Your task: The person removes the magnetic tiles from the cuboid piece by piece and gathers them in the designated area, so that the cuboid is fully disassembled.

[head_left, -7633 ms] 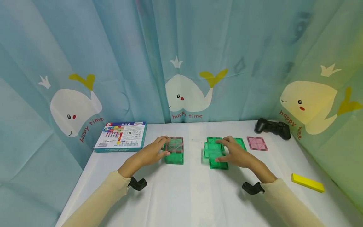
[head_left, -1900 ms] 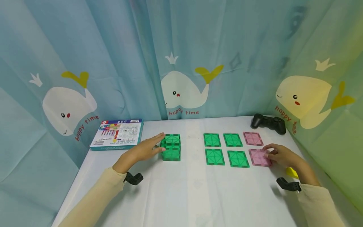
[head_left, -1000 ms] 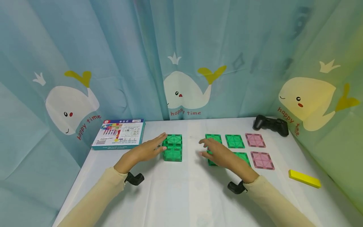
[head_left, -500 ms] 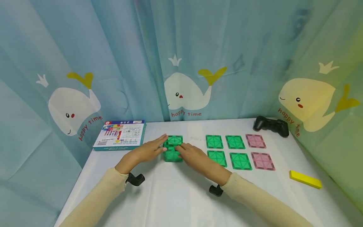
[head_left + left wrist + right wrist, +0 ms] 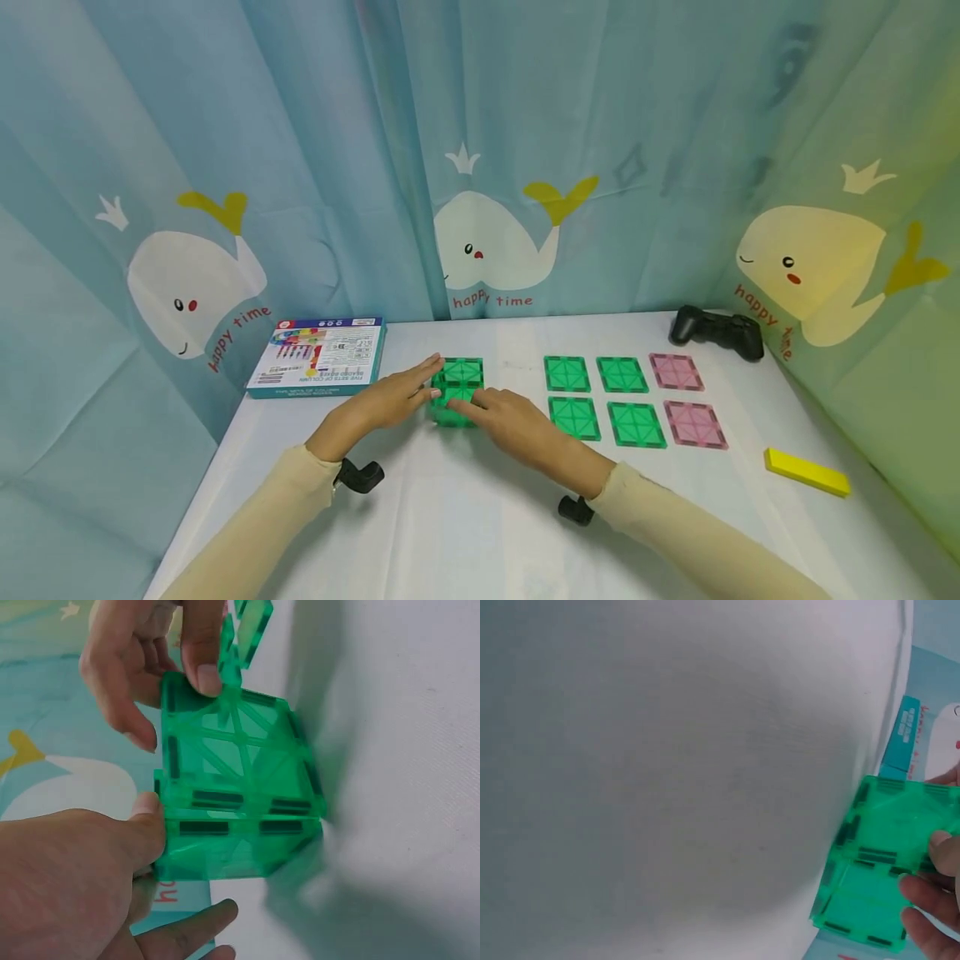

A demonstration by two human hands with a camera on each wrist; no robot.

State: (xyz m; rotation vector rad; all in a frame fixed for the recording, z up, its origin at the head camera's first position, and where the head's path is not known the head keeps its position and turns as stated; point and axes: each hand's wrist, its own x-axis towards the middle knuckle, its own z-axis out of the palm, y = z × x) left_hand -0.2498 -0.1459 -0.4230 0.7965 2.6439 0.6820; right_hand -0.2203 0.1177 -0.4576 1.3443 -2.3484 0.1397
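A box shape built of clear green magnetic tiles (image 5: 461, 372) stands on the white table. My left hand (image 5: 386, 400) rests at its left side, fingers straight, the thumb touching the upper edge. My right hand (image 5: 517, 423) is at the box's front right; it pinches the edge of a green magnetic tile (image 5: 240, 742) between thumb and fingers, clearest in the left wrist view. In the right wrist view the thumb lies on one green panel (image 5: 900, 825), above a second panel. Several green tiles (image 5: 637, 425) lie flat in two rows to the right.
Two pink tiles (image 5: 696, 425) lie right of the flat green ones. A black game controller (image 5: 716, 332) sits at the back right, and a yellow block (image 5: 807, 472) lies nearer the right edge. A flat printed box (image 5: 318, 358) is at the back left, before the curtain (image 5: 337, 208).
The pink tile on the green box was moved to the right beside the other pink one. Overlapping green tiles became neat rows. My right hand then moved left to the box and took hold of a tile.
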